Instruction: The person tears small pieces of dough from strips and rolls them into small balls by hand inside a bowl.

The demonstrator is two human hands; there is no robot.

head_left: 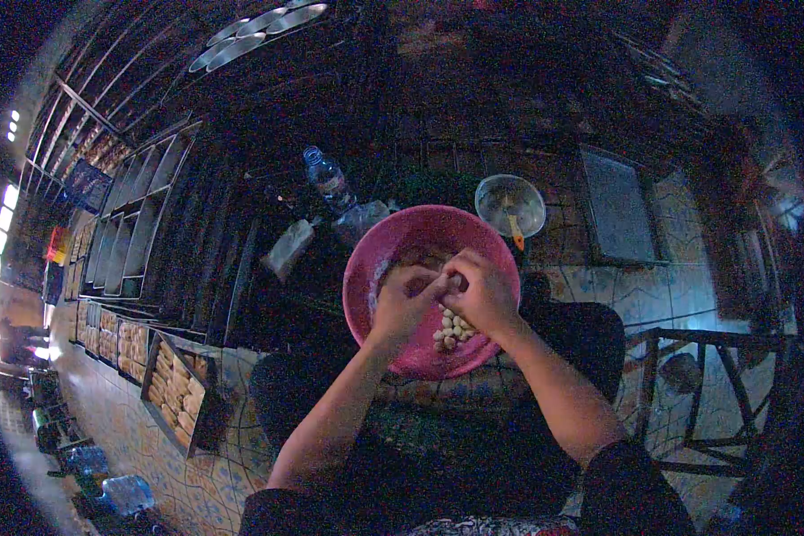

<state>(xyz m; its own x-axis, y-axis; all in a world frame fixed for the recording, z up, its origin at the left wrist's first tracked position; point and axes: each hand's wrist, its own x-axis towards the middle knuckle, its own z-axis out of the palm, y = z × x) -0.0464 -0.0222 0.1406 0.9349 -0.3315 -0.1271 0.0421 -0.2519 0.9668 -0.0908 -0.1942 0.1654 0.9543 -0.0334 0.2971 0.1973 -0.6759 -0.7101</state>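
A pink basin [355,308] sits between my knees, and both hands are inside its rim. My left hand [405,299] and my right hand [475,290] meet over its middle, fingertips together and fingers curled in. What they pinch, if anything, is hidden by the fingers and the dim, grainy light. Several small, pale round balls [454,329] lie in a cluster on the basin's near side, just below my right hand. A whitish smear marks the basin's inner left wall.
Beyond the basin are a clear bottle [329,180], a plastic bag [289,247] and a metal bowl [510,204] holding an orange-handled utensil [515,228]. Trays of bread rolls [177,390] stand at left. A flat metal tray [618,207] and a dark frame [701,393] are at right.
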